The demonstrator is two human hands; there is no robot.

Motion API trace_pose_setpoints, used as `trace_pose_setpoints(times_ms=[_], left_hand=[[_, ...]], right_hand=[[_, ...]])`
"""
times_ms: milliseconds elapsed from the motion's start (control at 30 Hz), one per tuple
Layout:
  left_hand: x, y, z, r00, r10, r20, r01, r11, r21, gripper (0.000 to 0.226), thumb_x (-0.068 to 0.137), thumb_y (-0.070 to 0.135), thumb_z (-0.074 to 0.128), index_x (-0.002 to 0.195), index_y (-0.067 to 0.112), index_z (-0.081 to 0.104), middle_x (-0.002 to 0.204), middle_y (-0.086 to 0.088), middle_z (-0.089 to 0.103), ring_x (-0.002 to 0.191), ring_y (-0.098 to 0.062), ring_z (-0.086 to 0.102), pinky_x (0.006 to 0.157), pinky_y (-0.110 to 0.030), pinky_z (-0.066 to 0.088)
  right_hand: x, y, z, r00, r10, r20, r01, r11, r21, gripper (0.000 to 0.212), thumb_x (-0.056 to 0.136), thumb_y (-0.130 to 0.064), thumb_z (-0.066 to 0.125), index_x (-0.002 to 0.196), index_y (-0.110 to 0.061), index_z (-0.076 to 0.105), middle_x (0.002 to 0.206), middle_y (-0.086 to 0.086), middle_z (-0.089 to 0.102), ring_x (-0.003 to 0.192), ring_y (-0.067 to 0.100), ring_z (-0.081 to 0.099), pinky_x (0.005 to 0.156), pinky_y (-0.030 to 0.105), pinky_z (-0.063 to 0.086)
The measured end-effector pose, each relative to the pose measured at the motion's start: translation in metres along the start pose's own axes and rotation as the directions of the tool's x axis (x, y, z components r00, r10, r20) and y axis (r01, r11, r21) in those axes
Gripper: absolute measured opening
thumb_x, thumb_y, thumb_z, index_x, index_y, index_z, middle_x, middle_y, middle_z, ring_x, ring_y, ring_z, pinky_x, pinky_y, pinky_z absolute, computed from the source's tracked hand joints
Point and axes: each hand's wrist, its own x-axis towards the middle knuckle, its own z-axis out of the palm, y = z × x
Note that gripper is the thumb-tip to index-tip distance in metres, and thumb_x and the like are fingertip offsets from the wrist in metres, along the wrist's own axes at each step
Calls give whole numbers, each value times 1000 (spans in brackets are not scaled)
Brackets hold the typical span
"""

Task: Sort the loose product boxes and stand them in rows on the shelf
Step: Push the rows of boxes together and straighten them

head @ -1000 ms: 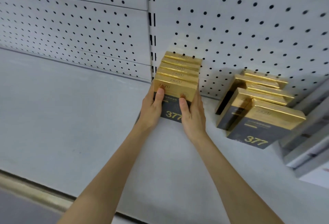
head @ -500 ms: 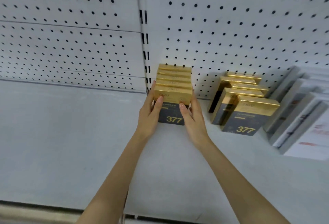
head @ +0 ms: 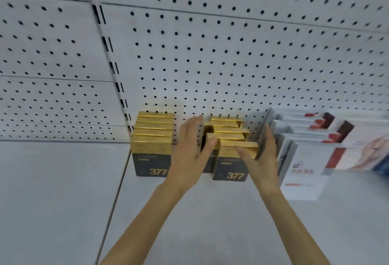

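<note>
Two rows of gold-topped boxes with dark fronts marked 377 stand on the grey shelf (head: 63,180). The left row (head: 152,138) is tidy and stands against the pegboard. The right row (head: 229,138) is uneven, its boxes staggered sideways. My left hand (head: 190,149) is open, fingers spread, at the left flank of the right row, thumb touching a box. My right hand (head: 261,157) is open at the row's right flank, its thumb lying on the front box's gold top (head: 237,147). Neither hand grips a box.
White and grey boxes with red marks (head: 311,155) stand in rows right of my right hand, close to it. A perforated back panel (head: 231,54) rises behind everything. A seam in the shelf runs down from the left row.
Both hands have let go of the left row and moved right to flank the uneven right row. The camera has swung right, bringing the white boxes into view.
</note>
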Motion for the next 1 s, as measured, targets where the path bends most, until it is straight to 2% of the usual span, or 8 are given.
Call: trace_pose_setpoints(times_ms=[133, 200, 333, 433, 500, 600, 767, 1000], left_hand=[[3, -1, 34, 975, -195, 108, 216, 946, -241, 75, 84, 52, 53, 143, 46, 7, 137, 43, 14, 125, 24, 16, 104, -7, 18], [2, -7, 43, 963, -226, 149, 267, 887, -378, 64, 83, 45, 59, 130, 56, 18, 124, 54, 33, 117, 29, 31, 93, -1, 31], [1, -20, 59, 960, -255, 115, 279, 843, -460, 66, 83, 41, 69, 135, 48, 28, 126, 30, 54, 121, 5, 49, 93, -14, 45], [5, -25, 63, 957, -268, 110, 288, 838, -464, 65, 84, 35, 67, 135, 47, 28, 127, 26, 55, 122, 3, 50, 91, -13, 44], [7, -27, 62, 953, -276, 122, 301, 830, -469, 67, 83, 32, 61, 139, 40, 25, 130, 22, 53, 120, 7, 49, 89, -10, 43], [7, -32, 58, 948, -287, 137, 317, 812, -489, 74, 84, 35, 54, 146, 34, 15, 132, 22, 49, 117, 15, 47, 87, -5, 40], [5, -45, 45, 952, -294, 84, 298, 832, -467, 99, 71, 78, 53, 150, 34, 12, 130, 29, 52, 124, 9, 44, 92, -4, 37], [4, -59, 43, 950, -308, 53, 299, 849, -436, 62, 92, 44, 48, 145, 42, 16, 135, 20, 48, 123, 11, 44, 94, -4, 38]], right_hand=[[11, 13, 3, 951, 136, 277, -207, 947, 246, 96, 73, -52, 71, 151, -36, 17, 154, -4, 34, 140, 22, 34, 110, 44, 32], [12, 21, 7, 925, 104, 365, -231, 918, 322, 104, 60, -69, 73, 148, -42, 24, 145, -6, 47, 133, 18, 45, 109, 44, 38], [18, 28, 15, 892, 24, 452, -222, 894, 390, 79, 74, -63, 68, 142, -43, 32, 124, -14, 63, 109, 4, 62, 89, 26, 53], [23, 32, 16, 881, 46, 471, -285, 846, 450, 76, 73, -57, 58, 142, -47, 27, 123, -13, 62, 105, 6, 64, 72, 17, 53], [25, 35, 20, 857, 42, 514, -296, 856, 424, 81, 72, -68, 53, 145, -42, 26, 123, -12, 62, 104, 5, 65, 71, 16, 53], [26, 34, 27, 820, 5, 572, -273, 882, 385, 73, 81, -58, 40, 149, -39, 21, 129, -11, 58, 109, 1, 61, 72, 12, 51], [23, 23, 40, 781, -78, 620, -237, 881, 409, 73, 87, -55, 42, 150, -42, 8, 138, -14, 51, 113, -8, 56, 80, 10, 48], [19, 19, 53, 801, -76, 594, -248, 860, 445, 79, 81, -55, 43, 149, -46, 6, 140, -11, 50, 118, 4, 56, 85, 20, 52]])
